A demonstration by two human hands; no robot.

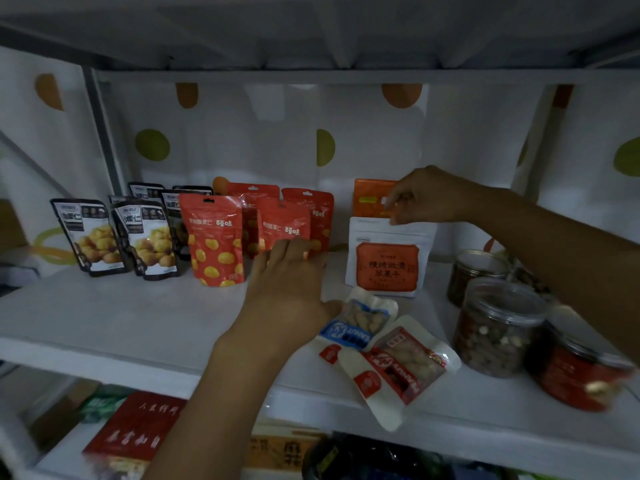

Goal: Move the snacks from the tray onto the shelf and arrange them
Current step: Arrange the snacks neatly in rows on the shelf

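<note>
On the white shelf (114, 317) stand several black chestnut pouches (90, 233) at the left and several red chestnut pouches (214, 239) beside them. My left hand (289, 284) reaches in with straight fingers and touches the foot of a red pouch (284, 223). My right hand (427, 195) pinches the top edge of a white pouch with an orange label (388, 261), which stands upright in front of an orange pouch (369, 197). Two small nut packets, one blue (356, 322) and one red (405, 362), lie flat near the shelf's front edge.
Clear plastic jars (498, 327) of nuts, one with a red label (575, 379), stand at the right end under my right forearm. The lower shelf holds a red box (135, 427) and dark packages. A dotted white sheet backs the shelf.
</note>
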